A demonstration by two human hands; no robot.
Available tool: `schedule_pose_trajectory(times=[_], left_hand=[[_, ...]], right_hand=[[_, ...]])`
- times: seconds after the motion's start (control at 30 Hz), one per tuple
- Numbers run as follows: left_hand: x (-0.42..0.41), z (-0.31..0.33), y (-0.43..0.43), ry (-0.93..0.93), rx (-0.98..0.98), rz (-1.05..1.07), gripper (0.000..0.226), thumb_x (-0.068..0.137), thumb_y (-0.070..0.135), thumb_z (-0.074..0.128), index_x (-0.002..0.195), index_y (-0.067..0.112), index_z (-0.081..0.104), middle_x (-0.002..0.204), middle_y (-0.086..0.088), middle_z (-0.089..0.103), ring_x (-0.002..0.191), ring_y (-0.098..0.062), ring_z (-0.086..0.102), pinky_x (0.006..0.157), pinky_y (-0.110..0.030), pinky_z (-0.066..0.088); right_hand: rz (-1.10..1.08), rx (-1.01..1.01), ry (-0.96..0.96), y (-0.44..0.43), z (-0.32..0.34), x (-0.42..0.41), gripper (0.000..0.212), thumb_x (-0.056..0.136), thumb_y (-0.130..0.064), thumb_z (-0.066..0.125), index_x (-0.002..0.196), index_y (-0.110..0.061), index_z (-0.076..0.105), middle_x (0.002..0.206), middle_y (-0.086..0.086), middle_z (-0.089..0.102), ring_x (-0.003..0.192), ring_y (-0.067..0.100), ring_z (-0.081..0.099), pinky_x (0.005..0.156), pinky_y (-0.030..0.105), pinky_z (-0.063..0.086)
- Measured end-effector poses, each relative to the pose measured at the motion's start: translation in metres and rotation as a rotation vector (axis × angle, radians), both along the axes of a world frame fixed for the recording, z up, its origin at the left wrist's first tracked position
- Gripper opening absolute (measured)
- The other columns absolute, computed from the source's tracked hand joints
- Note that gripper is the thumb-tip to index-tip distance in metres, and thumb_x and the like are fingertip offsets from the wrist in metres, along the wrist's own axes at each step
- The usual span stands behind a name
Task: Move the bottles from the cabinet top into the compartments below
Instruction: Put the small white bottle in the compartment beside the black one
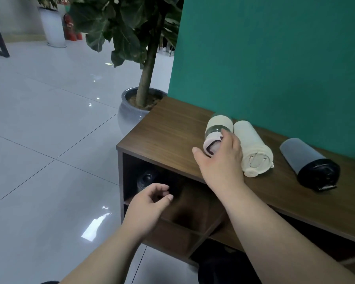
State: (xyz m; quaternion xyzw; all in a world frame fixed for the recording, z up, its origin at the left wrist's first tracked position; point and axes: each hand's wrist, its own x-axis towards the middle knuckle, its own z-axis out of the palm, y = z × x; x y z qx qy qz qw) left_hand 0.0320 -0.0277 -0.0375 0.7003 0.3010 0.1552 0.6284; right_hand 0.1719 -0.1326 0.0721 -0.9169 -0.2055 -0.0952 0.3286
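Bottles lie on their sides on the dark wood-grain cabinet top (168, 128), three in all, set against the teal wall (275, 58). Farthest left is a glass bottle with a cream sleeve and a pale pink lid (216, 132); touching it on the right is a cream-coloured cylindrical bottle with a flip lid (252, 148); well apart to the right lies a grey bottle with a black cap (309, 162), its cap pointing toward the near edge.

The right hand (219, 158) reaches over the tabletop with fingers spread and partly curled over the pink lid end of the glass bottle; the fingertips touch it, but a closed grip cannot be made out. The left hand (150, 203) hovers in front of the upper left compartment (152, 181), loosely open with fingers curled, holding nothing.

Inside that compartment, in shadow, stands a dark rounded bottle-like shape (146, 179), too dim to tell more. Other compartments sit below and to the right.

On the glossy grey tiled floor (39, 140) to the far left of the cabinet stands a large-leaved green plant in a rounded grey ceramic pot (127, 113).
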Motion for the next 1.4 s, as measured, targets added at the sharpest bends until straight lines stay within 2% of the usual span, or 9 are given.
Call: schedule_pose_trajectory(times=[0.23,0.47,0.6,0.77,0.87,0.97,1.1,1.23,1.4], left_hand=[[0.002,0.002,0.008,-0.080,-0.041,0.004,0.009,0.092,0.023,0.074,0.093,0.032,0.076,0.084,0.007,0.075,0.085,-0.015,0.071,0.078,-0.028,0.053],[-0.003,0.008,0.012,-0.166,-0.140,-0.005,0.014,0.085,0.029,0.077,0.098,0.034,0.078,0.090,0.006,0.077,0.080,-0.013,0.069,0.078,-0.035,0.052],[-0.010,0.013,0.013,-0.253,-0.064,-0.012,0.060,0.061,0.043,0.076,0.119,0.052,0.061,0.121,0.015,0.066,0.094,-0.007,0.067,0.083,-0.040,0.057],[-0.014,0.008,0.013,-0.261,0.047,-0.093,0.111,0.059,0.030,0.087,0.154,0.041,0.030,0.147,0.014,0.048,0.110,-0.008,0.064,0.094,-0.040,0.057],[-0.012,0.004,0.004,-0.165,0.090,-0.234,0.112,0.059,0.023,0.096,0.147,0.051,0.032,0.138,0.023,0.057,0.117,0.001,0.064,0.090,-0.025,0.058],[-0.006,-0.003,-0.009,-0.045,0.151,-0.294,0.096,0.065,0.011,0.096,0.127,0.056,0.038,0.120,0.022,0.063,0.096,0.018,0.062,0.074,-0.003,0.049],[-0.003,-0.025,-0.011,0.132,0.189,-0.392,0.086,0.067,0.020,0.094,0.124,0.052,0.039,0.103,0.022,0.065,0.087,0.023,0.058,0.066,0.001,0.044],[0.003,-0.056,-0.002,0.272,0.213,-0.459,0.087,0.068,0.027,0.094,0.127,0.052,0.035,0.109,0.018,0.066,0.093,0.002,0.066,0.064,-0.004,0.050],[0.026,-0.107,0.005,0.329,0.205,-0.486,0.101,0.064,0.040,0.095,0.145,0.041,0.035,0.129,0.015,0.063,0.115,-0.010,0.065,0.094,-0.037,0.060]], right_hand=[[-0.222,-0.183,-0.125,0.039,-0.014,0.038,0.092,0.084,-0.049,0.069,0.153,-0.012,0.022,0.157,0.016,0.029,0.137,0.040,0.038,0.109,0.047,0.037],[-0.045,-0.135,-0.191,0.022,0.001,0.015,0.080,0.079,-0.025,0.066,0.151,-0.025,0.030,0.151,0.003,0.037,0.131,0.031,0.044,0.103,0.046,0.044],[0.137,0.061,-0.150,-0.007,0.017,-0.035,0.081,0.076,-0.028,0.070,0.149,-0.030,0.035,0.144,-0.009,0.040,0.131,0.011,0.044,0.105,0.031,0.040],[0.298,0.298,-0.064,-0.050,0.022,-0.067,0.063,0.071,-0.023,0.075,0.128,-0.040,0.053,0.124,-0.019,0.056,0.119,-0.005,0.052,0.097,0.013,0.039],[0.387,0.289,-0.062,-0.064,0.006,-0.074,0.056,0.067,-0.020,0.075,0.119,-0.033,0.062,0.121,-0.019,0.059,0.119,0.000,0.055,0.095,0.009,0.038],[0.396,0.279,-0.060,-0.069,-0.021,-0.073,0.062,0.063,-0.021,0.080,0.123,-0.026,0.062,0.126,-0.016,0.058,0.123,0.006,0.055,0.102,0.016,0.040],[0.357,0.246,0.106,-0.078,-0.068,-0.073,0.089,0.059,-0.026,0.089,0.139,-0.025,0.050,0.134,-0.010,0.054,0.128,-0.001,0.051,0.102,0.011,0.039],[0.287,0.355,0.564,-0.076,-0.095,-0.071,0.101,0.064,-0.007,0.092,0.145,-0.034,0.037,0.127,-0.025,0.056,0.113,-0.020,0.052,0.086,0.003,0.043],[0.278,0.243,0.662,-0.066,-0.127,-0.036,0.069,0.060,-0.012,0.092,0.112,-0.039,0.055,0.111,-0.014,0.069,0.103,-0.001,0.065,0.084,0.019,0.053]])
